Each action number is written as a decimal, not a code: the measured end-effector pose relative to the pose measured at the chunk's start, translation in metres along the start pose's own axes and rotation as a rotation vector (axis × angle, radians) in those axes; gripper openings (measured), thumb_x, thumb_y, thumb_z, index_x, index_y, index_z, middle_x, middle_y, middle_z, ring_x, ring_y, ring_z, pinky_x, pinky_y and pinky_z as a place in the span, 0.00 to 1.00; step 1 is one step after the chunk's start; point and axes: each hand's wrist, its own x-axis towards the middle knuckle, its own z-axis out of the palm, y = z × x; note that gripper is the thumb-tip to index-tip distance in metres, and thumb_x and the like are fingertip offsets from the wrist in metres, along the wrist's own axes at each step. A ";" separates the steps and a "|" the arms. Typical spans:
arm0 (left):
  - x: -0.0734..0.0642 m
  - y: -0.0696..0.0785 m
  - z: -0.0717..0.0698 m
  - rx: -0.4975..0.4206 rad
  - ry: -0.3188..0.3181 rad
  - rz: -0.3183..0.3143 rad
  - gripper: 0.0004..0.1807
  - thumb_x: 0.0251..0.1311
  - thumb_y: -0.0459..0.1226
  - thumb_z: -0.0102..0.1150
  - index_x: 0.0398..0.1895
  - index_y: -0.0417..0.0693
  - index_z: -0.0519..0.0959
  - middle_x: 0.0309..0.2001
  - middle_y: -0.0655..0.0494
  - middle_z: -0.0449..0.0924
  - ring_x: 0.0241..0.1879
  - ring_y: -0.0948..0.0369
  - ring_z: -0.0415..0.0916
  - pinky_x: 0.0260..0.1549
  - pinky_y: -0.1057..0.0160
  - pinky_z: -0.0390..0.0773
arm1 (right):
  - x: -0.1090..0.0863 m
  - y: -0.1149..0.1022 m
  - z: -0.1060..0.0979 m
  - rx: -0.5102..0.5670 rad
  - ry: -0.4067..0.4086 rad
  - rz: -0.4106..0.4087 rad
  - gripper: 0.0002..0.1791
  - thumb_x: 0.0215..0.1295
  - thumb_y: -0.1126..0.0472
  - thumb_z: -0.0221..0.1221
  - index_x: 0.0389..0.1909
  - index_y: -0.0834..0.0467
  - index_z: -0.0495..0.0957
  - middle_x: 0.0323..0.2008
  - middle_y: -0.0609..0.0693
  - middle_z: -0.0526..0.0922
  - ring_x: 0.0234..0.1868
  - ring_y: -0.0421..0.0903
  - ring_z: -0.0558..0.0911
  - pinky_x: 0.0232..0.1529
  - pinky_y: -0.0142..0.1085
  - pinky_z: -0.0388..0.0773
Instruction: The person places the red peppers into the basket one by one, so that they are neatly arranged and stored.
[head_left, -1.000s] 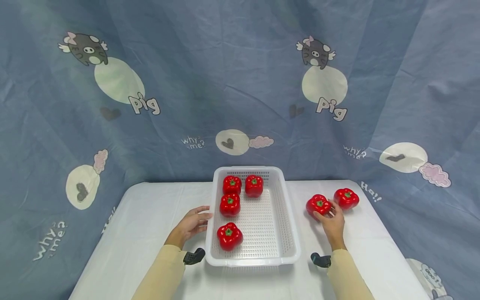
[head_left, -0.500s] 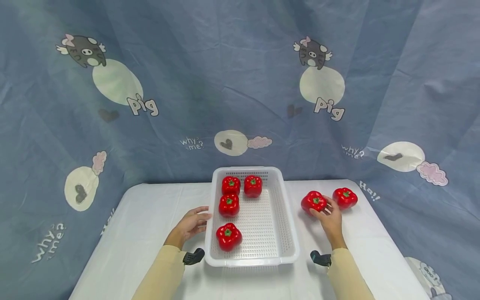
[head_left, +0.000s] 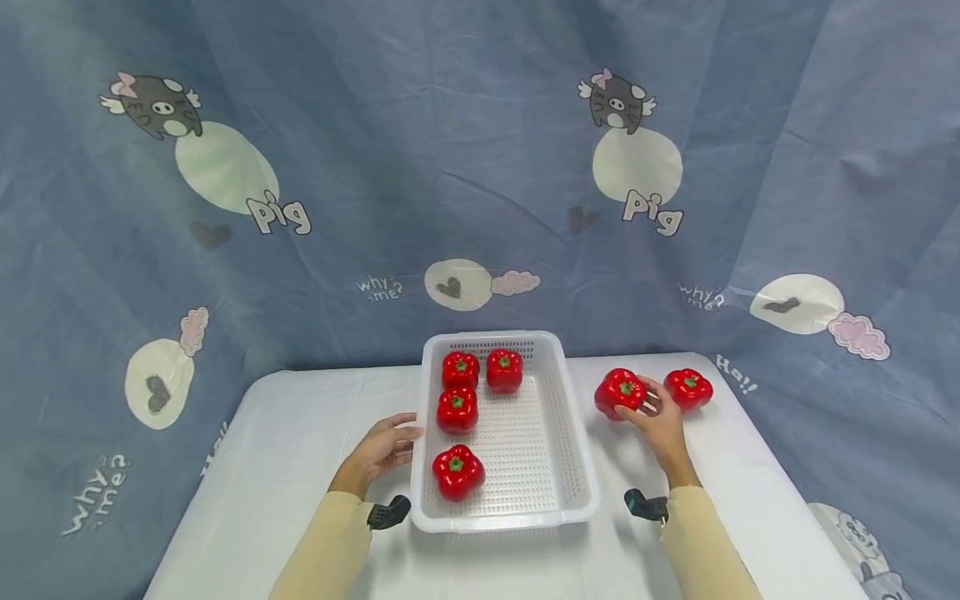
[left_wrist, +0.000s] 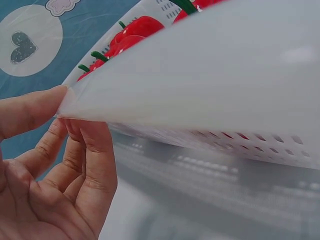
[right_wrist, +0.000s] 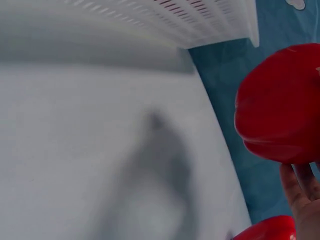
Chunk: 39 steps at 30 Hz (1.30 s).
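Note:
My left hand [head_left: 382, 450] pinches the left rim of a white plastic basket [head_left: 581, 467]; the left wrist view has the thumb [left_wrist: 30, 111] on the rim and the other fingers beneath it. Inside the basket are several red bell peppers with green stems, three toward the back and one bell pepper [head_left: 457, 472] near the front left. To the right of the basket, my right hand [head_left: 663, 425] grips another red bell pepper [head_left: 618, 393] from its right side. In the right wrist view that held pepper [right_wrist: 280, 105] hangs above the table, its shadow below.
One more red bell pepper [head_left: 688, 389] lies on the white table [head_left: 322, 408], just right of my right hand. A blue patterned cloth [head_left: 360, 167] hangs behind the table's back edge. The basket's right half shows its bare perforated floor.
My right hand has shifted the held pepper a little to the left and up in the head view. The left hand and basket stay in place.

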 end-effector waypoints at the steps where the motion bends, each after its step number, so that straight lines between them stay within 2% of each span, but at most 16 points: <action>1: 0.000 0.000 0.000 -0.002 0.005 0.000 0.27 0.61 0.31 0.59 0.64 0.36 0.67 0.49 0.43 0.80 0.41 0.56 0.80 0.41 0.57 0.84 | 0.000 -0.002 0.000 0.004 -0.007 -0.004 0.40 0.60 0.62 0.66 0.71 0.57 0.58 0.69 0.61 0.60 0.68 0.60 0.62 0.61 0.50 0.69; 10: -0.003 0.002 0.000 0.012 0.014 -0.014 0.27 0.61 0.32 0.59 0.64 0.37 0.66 0.49 0.45 0.80 0.41 0.56 0.79 0.41 0.58 0.83 | -0.001 -0.019 0.001 -0.009 -0.038 -0.017 0.41 0.59 0.61 0.66 0.71 0.57 0.57 0.69 0.61 0.61 0.67 0.60 0.63 0.60 0.49 0.70; 21: 0.002 0.000 -0.003 0.015 0.027 -0.009 0.26 0.62 0.31 0.58 0.64 0.38 0.68 0.49 0.45 0.79 0.42 0.55 0.79 0.44 0.55 0.82 | -0.001 -0.039 0.004 -0.038 -0.104 -0.049 0.42 0.60 0.61 0.65 0.72 0.58 0.55 0.69 0.61 0.60 0.67 0.61 0.64 0.60 0.50 0.70; 29: 0.001 0.001 0.003 0.000 0.012 -0.018 0.27 0.61 0.32 0.59 0.64 0.38 0.67 0.51 0.43 0.78 0.44 0.53 0.79 0.46 0.53 0.81 | 0.000 -0.051 0.004 -0.073 -0.147 -0.131 0.41 0.58 0.65 0.66 0.71 0.60 0.57 0.68 0.62 0.60 0.67 0.61 0.63 0.62 0.50 0.68; 33: 0.002 0.000 0.002 0.008 0.019 -0.018 0.27 0.62 0.32 0.59 0.64 0.37 0.67 0.50 0.43 0.78 0.42 0.55 0.80 0.44 0.54 0.82 | 0.000 -0.056 0.006 -0.066 -0.171 -0.124 0.42 0.57 0.64 0.67 0.71 0.59 0.57 0.68 0.61 0.61 0.67 0.61 0.63 0.61 0.50 0.69; 39: 0.001 -0.001 0.001 0.004 0.030 -0.030 0.27 0.61 0.32 0.59 0.64 0.39 0.68 0.56 0.39 0.75 0.45 0.52 0.79 0.46 0.52 0.81 | -0.003 -0.063 0.013 -0.062 -0.221 -0.104 0.44 0.56 0.60 0.69 0.71 0.58 0.58 0.69 0.61 0.61 0.67 0.62 0.63 0.60 0.50 0.71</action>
